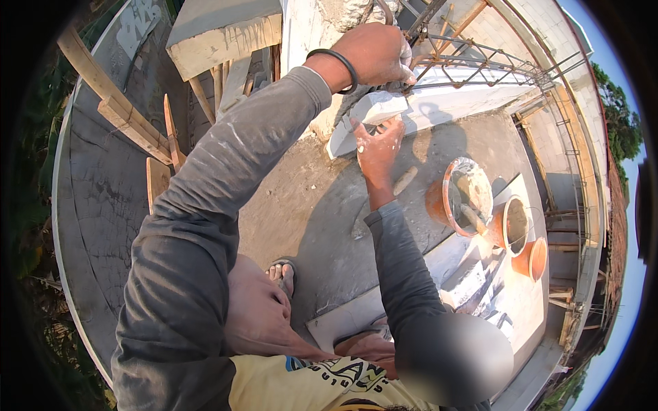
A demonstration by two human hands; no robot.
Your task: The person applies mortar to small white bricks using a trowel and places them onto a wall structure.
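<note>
My left hand [373, 55], with a black band at the wrist, reaches up beside the tied steel rebar [473, 58]. Its fingers are curled together, and what they hold is hidden. Just below, my right hand [379, 152] grips a pale, whitish block [381, 107] between thumb and fingers, from the near side. The block sits at the end of a low white block wall [445, 108], below the rebar. Another whitish piece [340, 140] stands on the floor to the left of my right hand.
A large orange bucket [436, 200] of grey mortar holds a wooden-handled tool. Two smaller orange buckets [533, 260] stand to its right. A trowel's wooden handle [406, 180] lies on the concrete floor. White blocks [462, 282] lie at lower right; timber posts [130, 127] lean at left.
</note>
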